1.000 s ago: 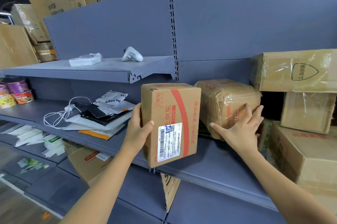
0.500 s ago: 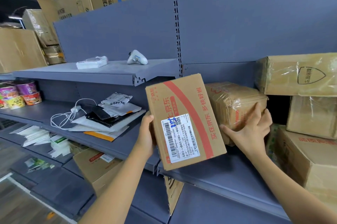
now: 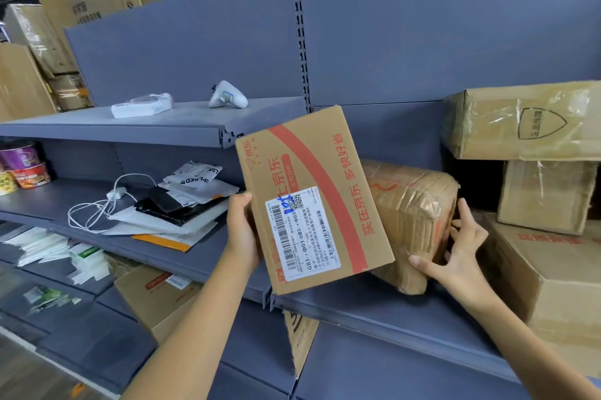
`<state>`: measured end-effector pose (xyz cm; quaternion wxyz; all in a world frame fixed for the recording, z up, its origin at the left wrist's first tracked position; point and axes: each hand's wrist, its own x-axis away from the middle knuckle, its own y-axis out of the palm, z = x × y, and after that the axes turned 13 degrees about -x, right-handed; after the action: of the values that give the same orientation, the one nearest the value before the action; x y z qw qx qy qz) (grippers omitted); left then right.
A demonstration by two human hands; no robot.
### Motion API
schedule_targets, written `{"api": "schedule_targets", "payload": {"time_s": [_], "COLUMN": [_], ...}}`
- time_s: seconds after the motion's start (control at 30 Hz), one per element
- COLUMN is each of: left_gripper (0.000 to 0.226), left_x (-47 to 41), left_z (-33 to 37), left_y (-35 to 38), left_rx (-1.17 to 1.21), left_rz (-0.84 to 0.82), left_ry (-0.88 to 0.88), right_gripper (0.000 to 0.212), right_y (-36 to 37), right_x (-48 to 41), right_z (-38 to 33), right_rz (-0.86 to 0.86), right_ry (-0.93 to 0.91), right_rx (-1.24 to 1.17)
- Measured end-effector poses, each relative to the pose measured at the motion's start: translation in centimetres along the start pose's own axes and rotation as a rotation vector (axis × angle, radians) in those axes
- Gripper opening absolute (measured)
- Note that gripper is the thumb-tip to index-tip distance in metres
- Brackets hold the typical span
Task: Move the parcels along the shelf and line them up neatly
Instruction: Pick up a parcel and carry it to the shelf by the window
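A brown cardboard parcel with a red stripe and a white shipping label is tilted, its lower edge near the front of the grey shelf. My left hand grips its left side. Behind it sits a parcel wrapped in clear tape. My right hand holds that taped parcel at its right front corner, thumb under the front and fingers on the right side. The striped parcel hides the taped parcel's left part.
Stacked cardboard boxes fill the shelf's right end, with a wide box on top. Flat mail bags and a white cable lie on the left shelf. A handheld scanner sits on the upper shelf. Instant noodle cups stand far left.
My left hand has tipped the striped parcel from upright to a lean, its top rolled to the left. My right hand slid from the taped parcel's front to its right corner.
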<state>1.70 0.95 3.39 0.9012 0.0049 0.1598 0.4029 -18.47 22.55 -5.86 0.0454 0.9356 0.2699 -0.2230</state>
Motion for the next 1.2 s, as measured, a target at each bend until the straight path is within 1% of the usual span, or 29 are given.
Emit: {"api": "schedule_targets", "payload": {"time_s": [0.13, 0.23, 0.3, 0.37, 0.43, 0.47, 0.5, 0.53, 0.63, 0.7, 0.73, 0.77, 0.8, 0.83, 0.87, 0.9, 0.93, 0.97, 1.0, 1.03, 1.07, 1.1, 1.13, 1.2], "left_gripper": [0.046, 0.048, 0.050, 0.052, 0.054, 0.054, 0.055, 0.054, 0.048, 0.041, 0.039, 0.037, 0.035, 0.033, 0.032, 0.029, 0.028, 0.033, 0.042, 0.048, 0.053, 0.057, 0.060, 0.062], "left_x": [-0.1, -0.1, -0.2, -0.3, -0.6, -0.8, -1.1, -1.4, -2.6, -3.1, -3.2, -3.3, -3.3, -3.2, -3.2, -3.3, -3.2, -3.2, -3.1, -3.2, -3.3, -3.5, -3.9, -4.8], "left_z": [-0.1, -0.4, -0.5, -0.4, -0.2, -0.1, 0.2, 0.5, 1.4, 2.4, 3.0, 3.6, 4.2, 4.8, 5.4, 6.0, 6.6, 7.0, 7.2, 7.2, 7.2, 7.1, 7.1, 7.1], "left_y": [0.4, 0.8, 1.1, 1.4, 1.5, 1.6, 1.6, 1.7, 1.6, 1.7, 1.7, 1.8, 1.8, 1.7, 1.7, 1.7, 1.6, 1.6, 1.6, 1.6, 1.7, 1.6, 1.5, 1.1], "left_rx": [0.011, 0.015, 0.009, -0.002, -0.028, -0.043, -0.067, -0.095, -0.166, -0.195, -0.213, -0.227, -0.237, -0.250, -0.263, -0.269, -0.279, -0.316, -0.362, -0.389, -0.394, -0.382, -0.352, -0.270], "left_rz": [-0.041, -0.040, -0.034, -0.043, -0.058, -0.065, -0.071, -0.077, -0.115, -0.178, -0.218, -0.253, -0.280, -0.310, -0.350, -0.420, -0.504, -0.581, -0.653, -0.713, -0.759, -0.772, -0.750, -0.601], "left_ry": [0.013, 0.022, 0.010, -0.005, -0.014, -0.015, -0.012, -0.001, 0.029, 0.041, 0.055, 0.066, 0.068, 0.066, 0.058, 0.037, 0.000, -0.047, -0.086, -0.107, -0.095, -0.061, -0.024, -0.018], "right_gripper": [0.134, 0.127, 0.121, 0.118, 0.120, 0.121, 0.119, 0.111, 0.071, 0.044, 0.035, 0.032, 0.037, 0.047, 0.061, 0.079, 0.094, 0.104, 0.106, 0.096, 0.078, 0.063, 0.056, 0.055], "right_y": [-0.7, -1.2, -1.2, -1.3, -1.3, -1.2, -1.0, -0.8, 0.5, 1.3, 1.7, 2.0, 2.3, 2.5, 2.6, 2.7, 2.8, 3.0, 3.1, 2.9, 2.5, 2.0, 1.2, -0.6], "right_x": [0.8, 1.3, 1.5, 1.3, 1.4, 1.4, 1.4, 1.4, 1.3, 0.8, 0.4, 0.0, -0.5, -1.2, -2.1, -3.1, -3.9, -4.3, -4.5, -4.3, -4.0, -3.4, -2.7, -1.3], "right_z": [1.2, 2.5, 3.0, 3.5, 3.1, 2.5, 1.5, 0.3, -5.8, -10.7, -13.2, -15.8, -18.0, -20.1, -21.5, -22.4, -23.1, -23.3, -23.0, -22.4, -21.7, -21.1, -20.5, -19.5], "right_rz": [-0.162, -0.212, -0.224, -0.223, -0.295, -0.333, -0.337, -0.299, -0.111, -0.041, -0.016, -0.002, -0.002, -0.019, -0.065, -0.148, -0.265, -0.389, -0.493, -0.563, -0.583, -0.560, -0.502, -0.345], "right_ry": [0.075, 0.144, 0.151, 0.180, 0.247, 0.249, 0.203, 0.105, -0.287, -0.434, -0.504, -0.567, -0.604, -0.593, -0.515, -0.376, -0.210, -0.056, 0.059, 0.122, 0.134, 0.119, 0.104, 0.089], "right_rx": [0.083, 0.112, 0.204, 0.273, 0.307, 0.325, 0.346, 0.371, 0.425, 0.393, 0.379, 0.361, 0.333, 0.314, 0.318, 0.360, 0.415, 0.433, 0.397, 0.327, 0.246, 0.161, 0.071, -0.099]}}
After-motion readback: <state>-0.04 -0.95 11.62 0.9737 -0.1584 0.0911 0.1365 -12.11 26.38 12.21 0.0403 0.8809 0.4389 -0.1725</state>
